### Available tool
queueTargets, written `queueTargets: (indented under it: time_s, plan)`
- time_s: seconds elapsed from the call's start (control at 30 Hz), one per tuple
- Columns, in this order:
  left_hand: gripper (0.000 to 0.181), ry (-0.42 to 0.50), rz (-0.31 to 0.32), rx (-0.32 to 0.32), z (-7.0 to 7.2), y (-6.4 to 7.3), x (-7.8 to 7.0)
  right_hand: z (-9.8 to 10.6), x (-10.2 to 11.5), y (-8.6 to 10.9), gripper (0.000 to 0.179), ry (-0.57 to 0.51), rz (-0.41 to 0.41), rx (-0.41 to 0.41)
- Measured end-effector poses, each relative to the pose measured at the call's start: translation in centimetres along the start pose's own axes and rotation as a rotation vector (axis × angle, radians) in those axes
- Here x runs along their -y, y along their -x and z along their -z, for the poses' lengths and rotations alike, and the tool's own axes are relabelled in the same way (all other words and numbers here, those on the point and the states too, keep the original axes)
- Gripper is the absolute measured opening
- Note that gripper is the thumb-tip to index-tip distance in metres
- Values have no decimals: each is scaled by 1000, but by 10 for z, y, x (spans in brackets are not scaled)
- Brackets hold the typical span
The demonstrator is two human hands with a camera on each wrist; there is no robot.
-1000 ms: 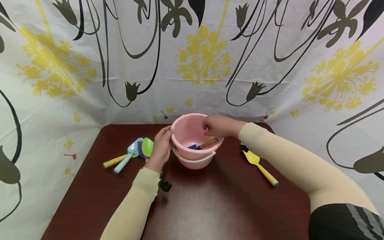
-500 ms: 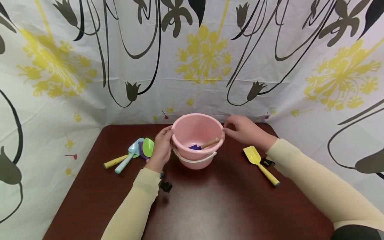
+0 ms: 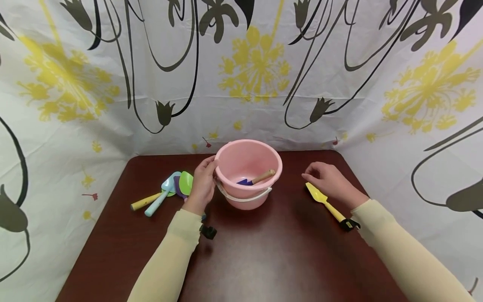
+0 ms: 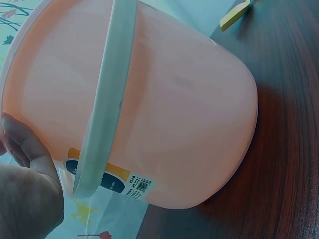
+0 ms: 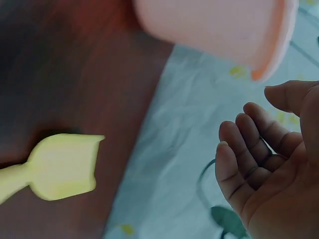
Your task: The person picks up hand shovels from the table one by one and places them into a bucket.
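1. Head view: the left hand (image 3: 201, 186) grasps the rim of the pink bucket (image 3: 247, 159) at its left side; the bucket stands upright towards the far side of the dark red-brown table (image 3: 279, 251), its white handle (image 3: 247, 199) slanting across the front. Inside it lies a tool with a wooden grip and blue head (image 3: 262, 178). The right hand (image 3: 332, 182) is released and bare of any object, fingers bent, partly in front of the yellow shovel (image 3: 317, 193). Left of the bucket, a light-blue shovel (image 3: 164, 192), a green blade (image 3: 185, 183) and a yellow grip (image 3: 145, 201) lie bunched together

2. Left wrist view: fingers reach onto the bucket's rim; the label (image 4: 134, 183) with a barcode sits partly behind the white handle

3. Right wrist view: the right hand's fingers curve loosely around nothing, apart from both the bucket and the yellow shovel, which lies on the table
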State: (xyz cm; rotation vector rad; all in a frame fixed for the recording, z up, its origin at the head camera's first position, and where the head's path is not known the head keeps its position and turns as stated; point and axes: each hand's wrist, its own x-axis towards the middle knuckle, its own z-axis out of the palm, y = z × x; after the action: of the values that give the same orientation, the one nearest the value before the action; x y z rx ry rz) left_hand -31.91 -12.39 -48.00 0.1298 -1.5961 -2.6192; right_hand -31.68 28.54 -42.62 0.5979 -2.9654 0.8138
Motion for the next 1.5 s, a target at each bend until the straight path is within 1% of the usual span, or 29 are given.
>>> queueTargets:
  time_s: [0.1,0.2,0.33,0.43,0.6,0.73,0.93,1.07,1.2,1.5]
  plan:
    - [38,6,2,-4,0,0,-1,-7,-16,9,24,-34,-65,21]
    - [39,14,4,-11,1,-1,-2,-14,-31,18,22,-39,-93,24]
    - [39,10,6,-16,3,-2,-3,-23,-48,27,18,14,-94,2]
    - [38,9,4,-17,4,-3,-3,-29,-59,31,18,49,-114,-6]
    - [37,16,6,-18,3,-4,-1,-38,-76,42,23,130,-140,-16]
    - [37,18,16,-18,3,-3,0,-46,-87,53,28,152,-185,-10]
    - [36,19,14,-17,2,-2,2,-54,-98,66,37,156,-238,-5]
    - [35,21,17,-20,3,-1,3,-59,-104,71,35,160,-264,30]
    - [35,21,15,-23,2,-1,3,-62,-106,74,33,161,-287,47]
    - [33,50,-8,-30,0,-5,3,-61,-105,72,35,128,-324,42]
